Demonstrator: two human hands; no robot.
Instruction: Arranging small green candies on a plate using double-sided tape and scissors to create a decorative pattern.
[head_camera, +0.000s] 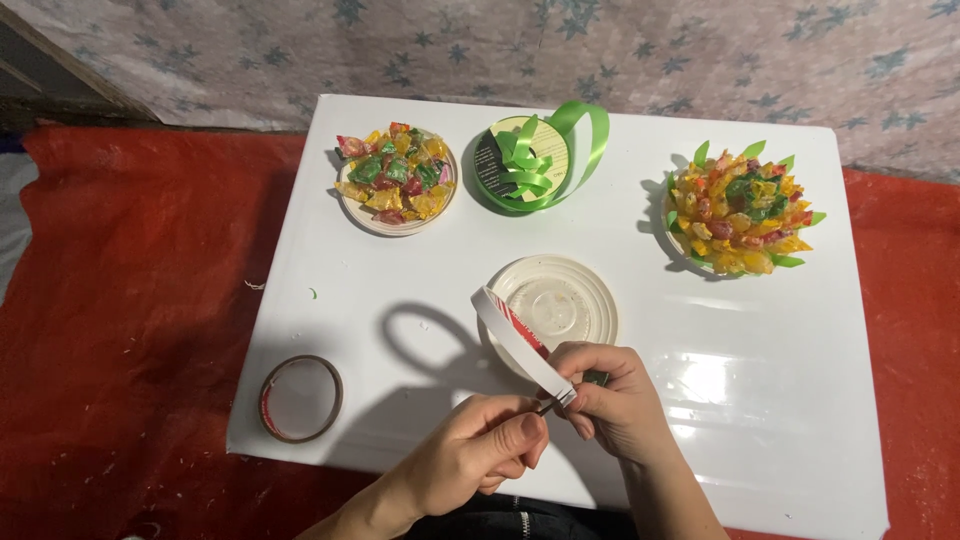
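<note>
Everything sits around the clear plastic lid (556, 300) lying flat near the middle of the white table (330, 300). Just in front of the lid, toward the person, the right hand (610, 395) holds up a roll of double-sided tape (512, 338), white with red print on its liner, so that the ring stands on edge and leans over the lid's near rim. The right thumb and forefinger are clamped on the roll's lower end. The left hand (480, 450) comes in just beside it, its thumb and forefinger pinched together at the same spot, apparently on the loose end of the tape, though the strip itself is too small to make out.

The step in hand looks like starting a length of tape off the roll. By my reading, the next move calls for a steady pull with the left fingers while the right keeps the roll from turning freely.

Beyond the lid stands a spool of green ribbon (535, 160). Left of that spool is a dish of wrapped candies (394, 178); to the lid's far right is a finished candy arrangement with green leaf tips (740, 212). Well to the lid's near left lies a second tape ring (300, 398), brownish, flat on the table.
</note>
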